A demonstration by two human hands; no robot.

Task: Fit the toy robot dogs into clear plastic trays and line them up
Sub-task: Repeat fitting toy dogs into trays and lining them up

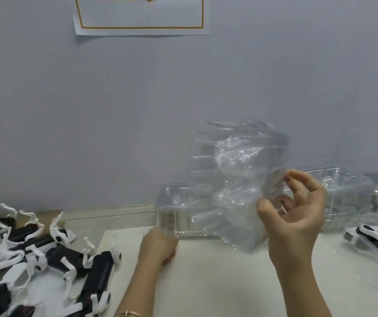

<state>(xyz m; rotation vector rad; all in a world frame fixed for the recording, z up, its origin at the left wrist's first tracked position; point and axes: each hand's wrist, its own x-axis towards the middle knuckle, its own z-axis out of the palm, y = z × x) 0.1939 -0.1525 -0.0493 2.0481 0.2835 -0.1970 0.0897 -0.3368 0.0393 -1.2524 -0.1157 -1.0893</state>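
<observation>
Nearest me is my left wrist with its thin bracelet [128, 314]. Beyond it my left hand [160, 245] curls round the near left corner of the standing tray [174, 209], which rests on the worktop [217, 282] close to its far edge.

My right hand [297, 216] holds the raised tray [233, 161] clear of the worktop, above its middle. My thumb is on the near face and my fingers curl behind the right rim, a light pinch rather than a fist. This tray stands almost upright, its long axis running up and down and leaning slightly left at the top. Through the blurred clear plastic I cannot tell which way its hollow faces.

To do this well, I judge I should keep the pinch on the stiff rim, since the thin moulded middle would likely buckle. My left hand should pin the standing tray so only one tray comes away. I should then turn the raised tray hollow side up and lay it flat, long axis along the front edge, before I reach for a dog.

The toy robot dogs [53, 255] lie heaped at the near left corner, legs pointing every way. More spare trays [343, 191] stand along the far edge to the right. One lone dog [371, 234] lies by the right edge among clear plastic, and I cannot tell whether it is seated in a tray. Behind everything is the wall [92, 110] with a paper notice [142, 19].
</observation>
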